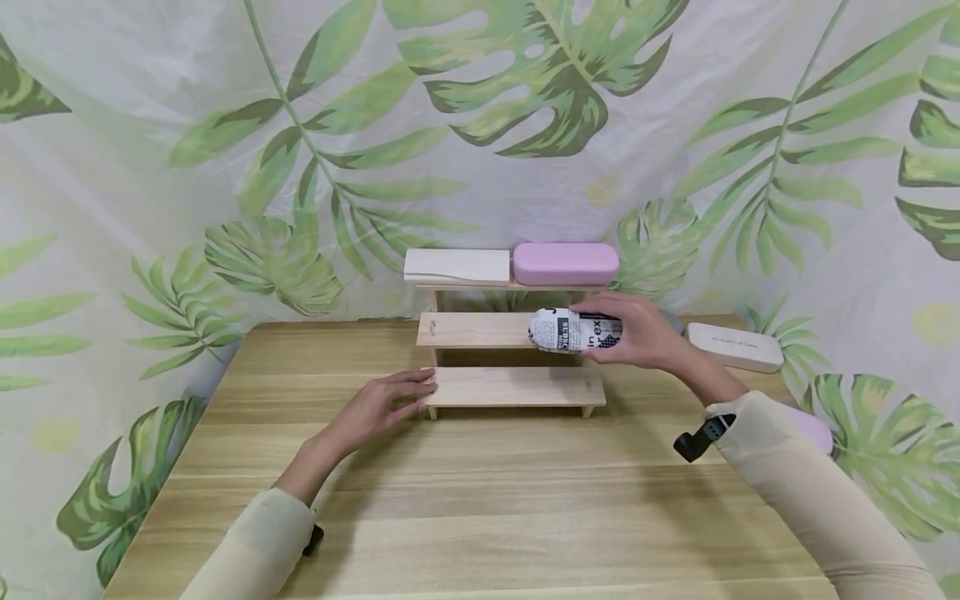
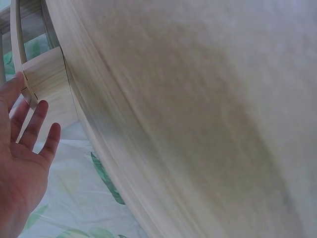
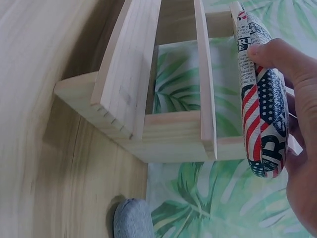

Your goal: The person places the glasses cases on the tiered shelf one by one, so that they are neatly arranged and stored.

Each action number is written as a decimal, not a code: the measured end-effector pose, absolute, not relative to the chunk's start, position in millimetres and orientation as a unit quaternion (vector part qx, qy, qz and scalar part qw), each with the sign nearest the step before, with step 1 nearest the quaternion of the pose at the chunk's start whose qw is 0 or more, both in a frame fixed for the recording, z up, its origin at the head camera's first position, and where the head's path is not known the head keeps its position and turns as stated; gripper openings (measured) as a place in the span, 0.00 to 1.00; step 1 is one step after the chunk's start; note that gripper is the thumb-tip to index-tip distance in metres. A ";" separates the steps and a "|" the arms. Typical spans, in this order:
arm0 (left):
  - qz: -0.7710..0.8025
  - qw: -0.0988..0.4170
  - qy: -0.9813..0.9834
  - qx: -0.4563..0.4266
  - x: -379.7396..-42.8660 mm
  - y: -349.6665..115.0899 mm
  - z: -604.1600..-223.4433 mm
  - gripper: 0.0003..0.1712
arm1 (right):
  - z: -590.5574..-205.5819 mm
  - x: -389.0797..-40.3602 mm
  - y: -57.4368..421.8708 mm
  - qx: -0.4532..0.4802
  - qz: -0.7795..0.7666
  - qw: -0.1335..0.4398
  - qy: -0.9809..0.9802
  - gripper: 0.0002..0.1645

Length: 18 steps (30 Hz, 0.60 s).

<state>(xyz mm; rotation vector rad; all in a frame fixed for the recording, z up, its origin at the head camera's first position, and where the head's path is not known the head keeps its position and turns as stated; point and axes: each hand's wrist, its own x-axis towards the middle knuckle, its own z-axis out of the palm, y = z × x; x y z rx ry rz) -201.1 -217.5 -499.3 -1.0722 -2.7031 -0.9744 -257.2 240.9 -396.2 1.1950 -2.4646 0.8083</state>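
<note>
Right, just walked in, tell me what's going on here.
A person's right hand holds a newsprint-patterned case near the right end of the middle shelf of a wooden rack. The left hand touches the left end of the bottom shelf. A white case and a pink case sit side by side on top; a pale case lies on the table to the right.

Navy-and-white stars, red stripes and newsprint on one case [image 3: 264, 111]; pale green-leafed backdrop [image 1: 517, 183].
</note>
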 end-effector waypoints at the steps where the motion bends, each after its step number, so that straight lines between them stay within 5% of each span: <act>1: -0.318 0.036 -0.881 -0.348 -200.9 -217.3 -499.3 0.21 | -396.2 -257.8 238.6 0.416 0.283 0.142 -0.853 0.41; 18: -0.315 0.052 -0.881 -0.350 -201.1 -216.7 -502.4 0.21 | -398.4 -268.6 206.3 0.427 0.290 0.146 -0.844 0.38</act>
